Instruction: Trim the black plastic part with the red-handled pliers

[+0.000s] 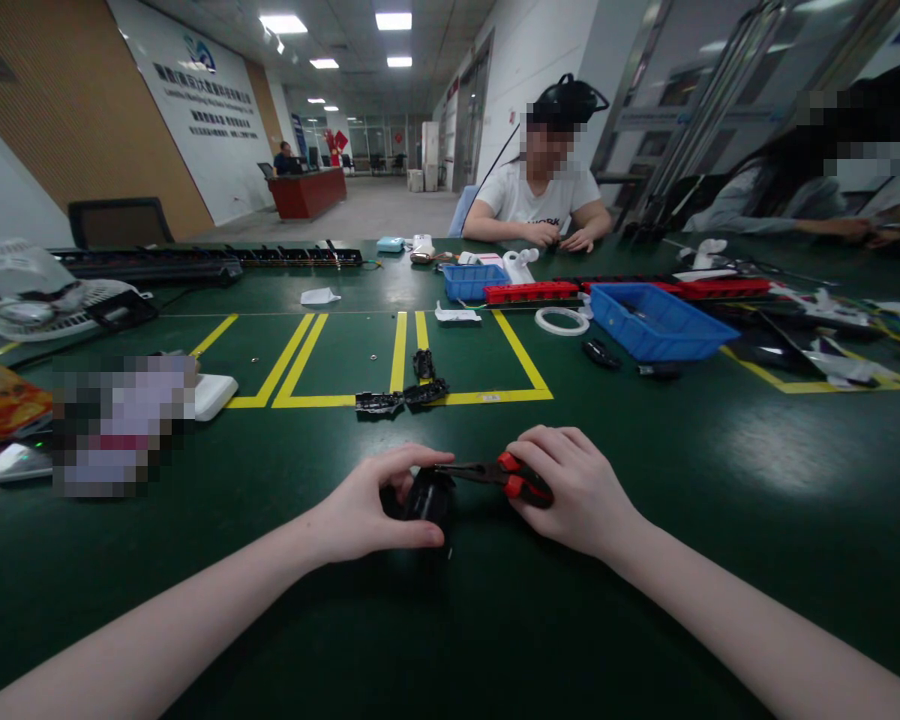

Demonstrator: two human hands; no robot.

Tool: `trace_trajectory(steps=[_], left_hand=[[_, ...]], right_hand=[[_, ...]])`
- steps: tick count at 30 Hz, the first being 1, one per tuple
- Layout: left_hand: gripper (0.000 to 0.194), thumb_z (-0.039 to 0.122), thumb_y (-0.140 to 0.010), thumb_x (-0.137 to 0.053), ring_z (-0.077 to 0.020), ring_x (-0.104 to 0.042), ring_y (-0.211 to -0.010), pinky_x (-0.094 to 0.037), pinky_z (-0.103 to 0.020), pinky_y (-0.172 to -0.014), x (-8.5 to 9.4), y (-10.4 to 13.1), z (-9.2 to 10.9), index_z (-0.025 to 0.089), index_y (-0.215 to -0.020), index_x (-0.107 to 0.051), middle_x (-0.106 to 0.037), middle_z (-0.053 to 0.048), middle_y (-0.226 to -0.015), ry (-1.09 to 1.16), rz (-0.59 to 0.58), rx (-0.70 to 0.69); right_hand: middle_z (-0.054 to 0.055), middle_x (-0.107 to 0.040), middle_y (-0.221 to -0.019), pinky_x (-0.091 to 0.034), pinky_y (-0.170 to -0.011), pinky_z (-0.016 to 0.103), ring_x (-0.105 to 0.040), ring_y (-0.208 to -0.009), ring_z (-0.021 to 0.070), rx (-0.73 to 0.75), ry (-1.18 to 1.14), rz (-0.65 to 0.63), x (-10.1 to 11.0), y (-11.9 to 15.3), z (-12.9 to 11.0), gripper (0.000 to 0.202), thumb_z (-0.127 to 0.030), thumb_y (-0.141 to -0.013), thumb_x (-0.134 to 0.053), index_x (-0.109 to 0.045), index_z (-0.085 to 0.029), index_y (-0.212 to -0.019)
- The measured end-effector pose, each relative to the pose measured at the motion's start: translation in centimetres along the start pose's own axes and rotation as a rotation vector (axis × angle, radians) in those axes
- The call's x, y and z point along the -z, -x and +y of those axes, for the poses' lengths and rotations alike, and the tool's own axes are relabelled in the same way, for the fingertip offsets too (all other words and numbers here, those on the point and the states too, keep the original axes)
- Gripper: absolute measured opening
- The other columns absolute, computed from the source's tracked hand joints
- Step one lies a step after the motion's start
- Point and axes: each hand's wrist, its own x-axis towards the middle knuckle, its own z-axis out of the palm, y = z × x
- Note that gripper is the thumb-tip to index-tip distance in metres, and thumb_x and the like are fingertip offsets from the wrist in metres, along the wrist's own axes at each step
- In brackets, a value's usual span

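My left hand [375, 505] is closed around a black plastic part [427, 500], low over the green table. In my right hand [570, 490] are long-nose pliers [521, 482] with red and black handles. The pliers' narrow jaws point left and meet the upper end of the black part, by my left fingertips. Whether the jaws grip anything is too small to tell. Just beyond my hands lie several small black plastic pieces [379, 402] at the yellow tape line.
Blue bins [660, 345] stand at the right and back, near a white ring [562, 321] and a red strip [532, 292]. At left are a white fan [60, 300], a white box [214, 397] and an orange packet [4, 400]. A person [540, 190] sits opposite; others are at right.
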Motion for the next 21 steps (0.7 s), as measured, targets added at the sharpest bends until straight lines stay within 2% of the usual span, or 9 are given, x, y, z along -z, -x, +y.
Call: trace_trajectory(steps=[4, 12, 15, 18, 21], left_hand=[[0.06, 0.023, -0.074, -0.077, -0.0279, -0.052, -0.118, -0.044, -0.042, -0.099, 0.0, 0.1, 0.0, 0.025, -0.13, -0.056, -0.052, -0.006, -0.131, 0.002, 0.005, -0.002], [0.061, 0.025, -0.071, -0.08, -0.0208, -0.058, -0.097, -0.049, -0.031, -0.078, 0.1, 0.0, 0.0, 0.026, -0.129, -0.059, -0.054, -0.005, -0.124, -0.034, 0.011, 0.029], [0.064, 0.025, -0.07, -0.081, -0.0213, -0.059, -0.097, -0.05, -0.031, -0.077, 0.1, 0.0, -0.4, 0.027, -0.13, -0.059, -0.054, -0.005, -0.125, -0.03, 0.022, 0.023], [0.072, 0.023, -0.071, -0.081, -0.0239, -0.06, -0.104, -0.052, -0.035, -0.085, 0.0, 0.0, -1.1, 0.03, -0.136, -0.052, -0.052, -0.006, -0.132, 0.043, 0.024, 0.014], [0.078, 0.021, -0.079, -0.076, -0.021, -0.066, -0.097, -0.054, -0.037, -0.085, 0.0, -0.1, -1.6, 0.033, -0.145, -0.037, -0.049, -0.008, -0.14, 0.173, 0.012, 0.037]], right_hand=[[0.011, -0.063, -0.099, -0.046, -0.075, 0.036, -0.057, -0.084, 0.023, -0.006, 0.003, -0.025, 0.0, 0.0, -0.1, 0.031, -0.023, -0.072, -0.064, -0.061, -0.014, -0.101], [0.011, -0.061, -0.1, -0.047, -0.067, 0.032, -0.057, -0.08, 0.0205, -0.012, -0.042, -0.045, -0.1, 0.2, -0.1, 0.036, -0.018, -0.067, -0.067, -0.058, -0.013, -0.102], [0.01, -0.061, -0.098, -0.048, -0.067, 0.032, -0.057, -0.08, 0.0203, -0.016, -0.063, -0.056, -0.1, 0.2, -0.1, 0.034, -0.018, -0.069, -0.066, -0.058, -0.013, -0.101], [0.009, -0.061, -0.094, -0.049, -0.068, 0.033, -0.057, -0.08, 0.021, -0.028, -0.078, -0.071, 0.0, 0.0, -0.2, 0.029, -0.02, -0.071, -0.065, -0.057, -0.014, -0.099], [0.009, -0.062, -0.092, -0.049, -0.069, 0.033, -0.057, -0.08, 0.0211, -0.058, -0.089, -0.087, 0.0, -0.2, -0.2, 0.027, -0.021, -0.073, -0.064, -0.057, -0.015, -0.098]])
